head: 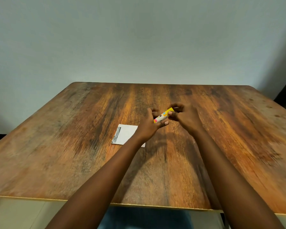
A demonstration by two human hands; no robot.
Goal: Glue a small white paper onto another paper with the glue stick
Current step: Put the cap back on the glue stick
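A yellow glue stick [163, 116] with a pink and white label is held above the middle of the wooden table [73, 146]. My left hand [149, 125] grips its lower end. My right hand [183, 118] pinches its upper yellow end. A small white paper [125, 134] lies flat on the table just left of my left wrist, with a grey printed strip along its left edge. My left forearm covers the paper's right part. Whether a second sheet lies under it I cannot tell.
A pale wall rises behind the table's far edge. The near edge of the table runs across the bottom of the view, with blue cloth below it. A dark object stands at the far right beyond the table.
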